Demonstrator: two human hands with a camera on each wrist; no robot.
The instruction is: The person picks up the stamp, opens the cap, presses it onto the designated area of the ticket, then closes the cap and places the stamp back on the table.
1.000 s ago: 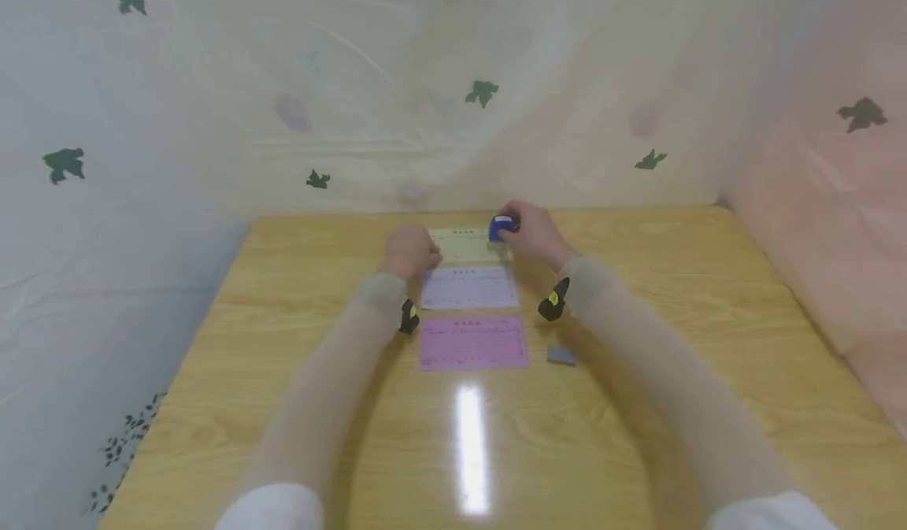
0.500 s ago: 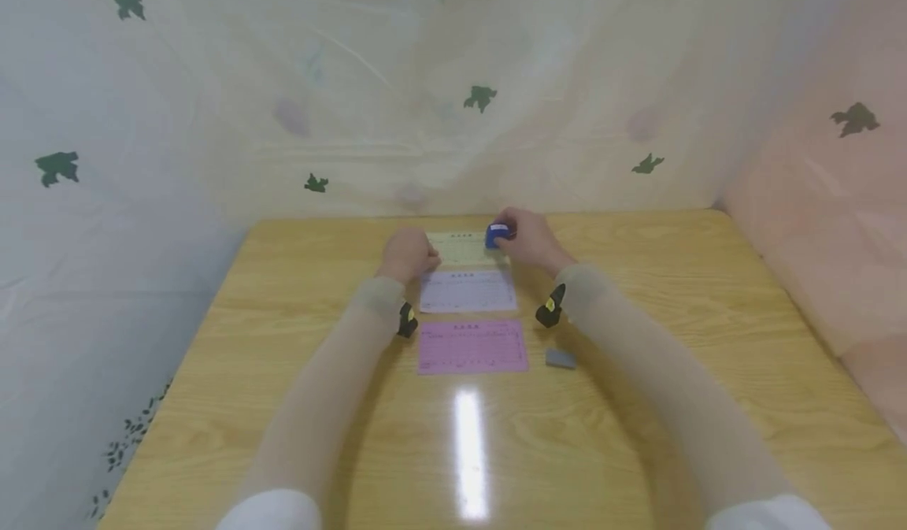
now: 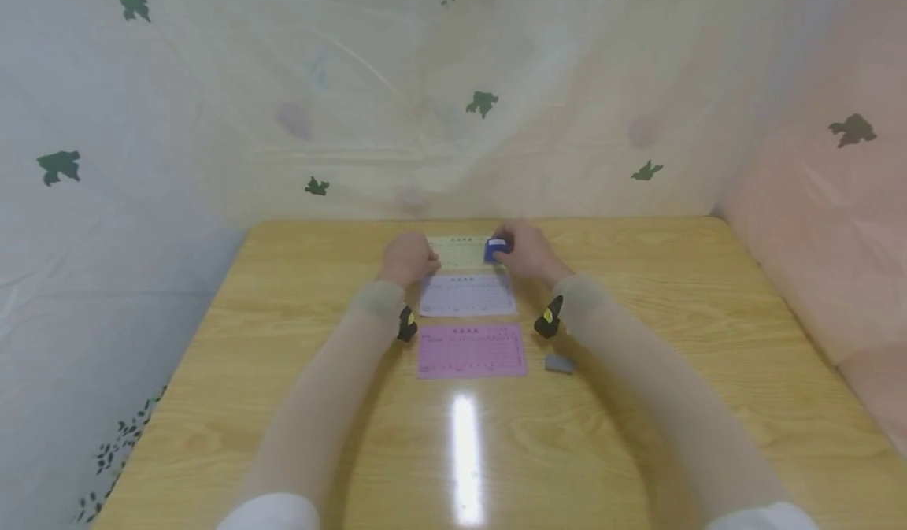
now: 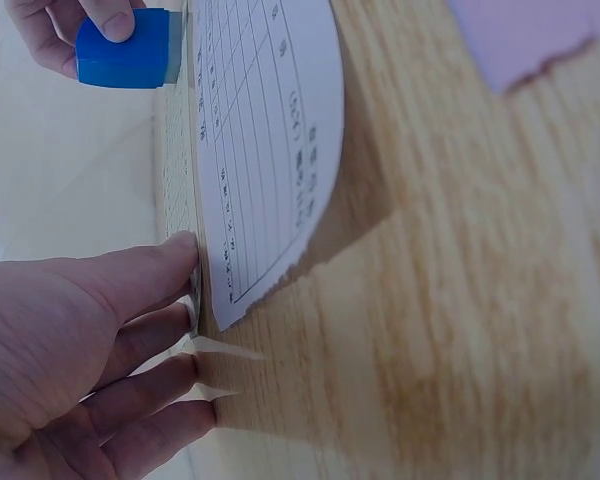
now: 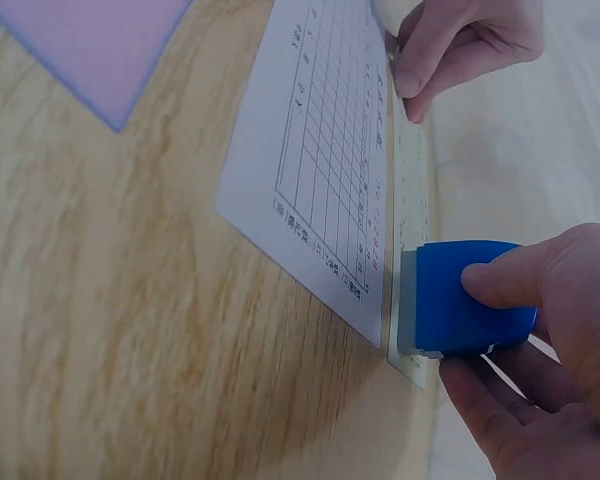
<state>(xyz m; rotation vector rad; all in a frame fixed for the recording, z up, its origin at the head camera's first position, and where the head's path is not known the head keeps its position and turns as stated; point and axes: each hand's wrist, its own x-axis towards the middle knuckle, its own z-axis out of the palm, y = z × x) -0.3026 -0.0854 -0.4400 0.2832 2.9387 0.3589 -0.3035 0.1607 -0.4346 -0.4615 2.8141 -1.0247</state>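
Note:
My right hand (image 3: pixel 531 253) grips a blue stamp (image 5: pixel 470 297) between thumb and fingers. The stamp's grey base stands against the right part of the pale yellow printed slip (image 3: pixel 457 253), the farthest of three. At that slip's left edge, my left hand (image 4: pixel 90 350) rests with thumb and fingertips on the paper and table, fingers loosely bent. Just in front lies a white printed slip (image 3: pixel 468 295), its edge lifted off the table in the left wrist view. Nearest me is a pink printed slip (image 3: pixel 471 351).
A small grey block (image 3: pixel 559 365), perhaps the stamp's cap, lies right of the pink slip. All this is on a wooden table (image 3: pixel 269 404), with a patterned cloth (image 3: pixel 397 120) hanging behind it. A black wrist camera (image 3: pixel 549 317) sits on my right wrist.
My right hand has brought the stamp slightly toward me over the yellow slip's right part. The left hand has stayed at the left edge. The whole view has shifted a little.

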